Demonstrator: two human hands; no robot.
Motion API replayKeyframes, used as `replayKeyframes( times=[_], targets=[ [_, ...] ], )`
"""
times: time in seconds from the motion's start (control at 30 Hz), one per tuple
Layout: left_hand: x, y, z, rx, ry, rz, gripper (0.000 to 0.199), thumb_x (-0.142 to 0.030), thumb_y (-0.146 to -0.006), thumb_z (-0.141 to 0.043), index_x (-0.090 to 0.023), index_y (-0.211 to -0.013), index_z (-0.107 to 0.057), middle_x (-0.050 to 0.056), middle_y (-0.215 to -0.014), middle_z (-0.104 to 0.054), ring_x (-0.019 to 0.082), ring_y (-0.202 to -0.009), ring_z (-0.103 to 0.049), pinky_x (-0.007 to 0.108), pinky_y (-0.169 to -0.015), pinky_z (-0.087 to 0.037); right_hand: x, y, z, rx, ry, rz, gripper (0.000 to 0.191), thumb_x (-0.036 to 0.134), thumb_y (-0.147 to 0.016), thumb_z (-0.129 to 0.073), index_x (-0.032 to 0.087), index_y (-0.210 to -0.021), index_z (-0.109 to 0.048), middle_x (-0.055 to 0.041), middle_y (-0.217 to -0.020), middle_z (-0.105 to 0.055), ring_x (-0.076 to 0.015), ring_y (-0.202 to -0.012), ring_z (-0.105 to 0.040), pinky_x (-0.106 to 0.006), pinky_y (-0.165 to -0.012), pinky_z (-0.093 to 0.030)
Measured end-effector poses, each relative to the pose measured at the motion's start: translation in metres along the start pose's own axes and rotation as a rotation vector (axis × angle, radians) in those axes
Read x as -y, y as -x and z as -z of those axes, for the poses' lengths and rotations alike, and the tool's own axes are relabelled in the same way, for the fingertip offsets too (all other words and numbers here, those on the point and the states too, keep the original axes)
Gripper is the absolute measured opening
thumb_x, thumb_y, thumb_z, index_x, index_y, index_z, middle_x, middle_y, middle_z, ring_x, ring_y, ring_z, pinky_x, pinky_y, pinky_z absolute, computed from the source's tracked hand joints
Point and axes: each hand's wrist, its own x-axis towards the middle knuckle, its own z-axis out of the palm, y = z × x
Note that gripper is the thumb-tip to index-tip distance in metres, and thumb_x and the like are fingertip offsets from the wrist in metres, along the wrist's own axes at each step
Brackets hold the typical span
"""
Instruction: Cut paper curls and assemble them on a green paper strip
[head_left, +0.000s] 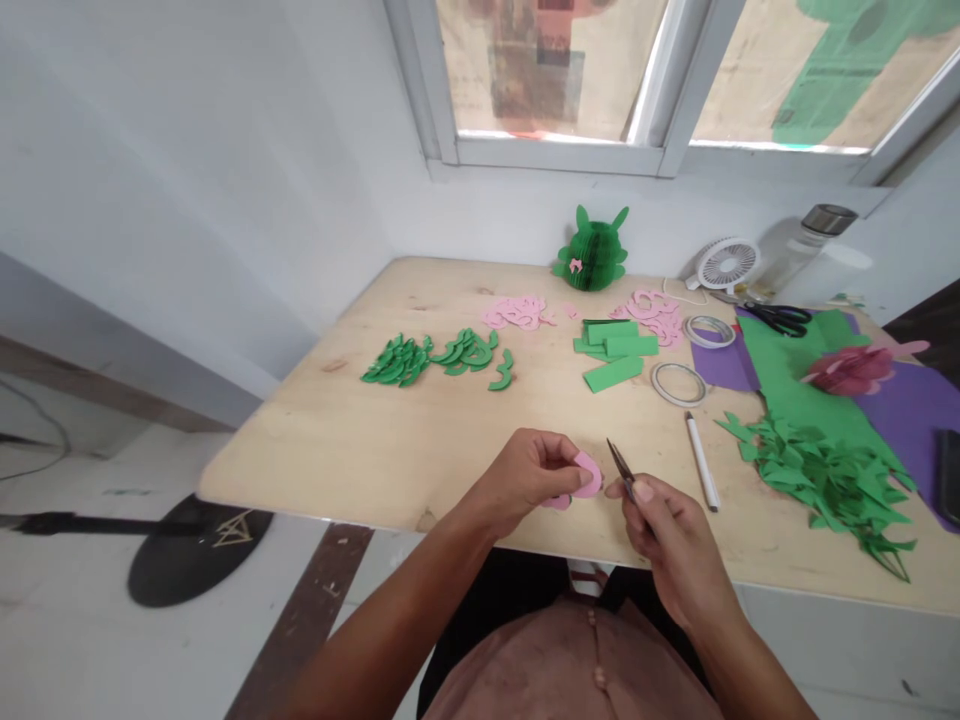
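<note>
Left fingers: pinched closed on a pink paper piece (588, 476), near the table's (300, 450) front edge
Right fingers: curled round small scissors (628, 476), tips pointing up, just beside the pink paper piece
White pen: right of both

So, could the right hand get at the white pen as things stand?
Probably yes: the white pen lies close beside the right hand with nothing between them, though that hand holds scissors, which may need setting down first.

Worn on the head, the single camera looks forward and down; hands near, window beyond the table farther off.
</note>
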Motion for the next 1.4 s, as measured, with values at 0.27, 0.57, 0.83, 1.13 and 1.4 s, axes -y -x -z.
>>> replayKeyframes(
  times=[0.27, 0.57, 0.83, 1.13, 1.4],
  targets=[
    [0.003, 0.000, -0.006, -0.028, 0.062, 0.015, 0.030, -0.036, -0.051, -0.081, -0.013, -0.063, -0.065, 0.001, -0.059, -0.062, 0.008, -0.051, -0.051, 0.019, -0.048, -0.039, 0.000, -0.010, -0.011, -0.090, 0.136, 0.059, 0.026, 0.039, -0.068, -0.073, 0.016, -0.074, -0.063, 0.0056, -0.055, -0.037, -0.0073, -0.049, -0.022, -0.023, -0.045, -0.015],
    [0.010, -0.003, -0.006, -0.014, 0.100, -0.016, 0.027, -0.034, -0.054, -0.079, -0.012, -0.065, -0.067, 0.003, -0.061, -0.063, 0.009, -0.055, -0.053, 0.020, -0.051, -0.040, -0.009, -0.014, -0.010, -0.130, 0.167, 0.073, 0.022, 0.034, -0.068, -0.071, 0.016, -0.068, -0.060, 0.0060, -0.053, -0.038, -0.0075, -0.048, -0.025, -0.023, -0.045, -0.017],
    [0.016, 0.000, -0.012, -0.132, 0.170, -0.051, 0.028, -0.038, -0.055, -0.080, -0.013, -0.064, -0.068, 0.001, -0.060, -0.062, 0.008, -0.055, -0.050, 0.020, -0.052, -0.038, -0.011, -0.015, -0.012, -0.169, 0.150, 0.045, 0.027, 0.040, -0.067, -0.072, 0.016, -0.072, -0.061, 0.0052, -0.054, -0.039, -0.0070, -0.047, -0.023, -0.023, -0.043, -0.014],
    [0.016, 0.003, -0.018, -0.219, 0.201, -0.046, 0.029, -0.038, -0.053, -0.080, -0.014, -0.061, -0.068, 0.001, -0.059, -0.062, 0.009, -0.056, -0.051, 0.020, -0.051, -0.038, -0.011, -0.015, -0.013, -0.184, 0.086, 0.017, 0.029, 0.039, -0.063, -0.076, 0.016, -0.073, -0.061, 0.0067, -0.051, -0.039, -0.0065, -0.045, -0.023, -0.022, -0.042, -0.015],
    [0.019, 0.004, -0.019, -0.221, 0.206, -0.063, 0.027, -0.037, -0.053, -0.079, -0.014, -0.064, -0.070, 0.002, -0.061, -0.063, 0.010, -0.057, -0.051, 0.020, -0.051, -0.038, -0.013, -0.015, -0.013, -0.188, 0.064, 0.016, 0.030, 0.040, -0.062, -0.076, 0.016, -0.071, -0.061, 0.0066, -0.050, -0.039, -0.0062, -0.044, -0.023, -0.021, -0.041, -0.015]
  ],
)
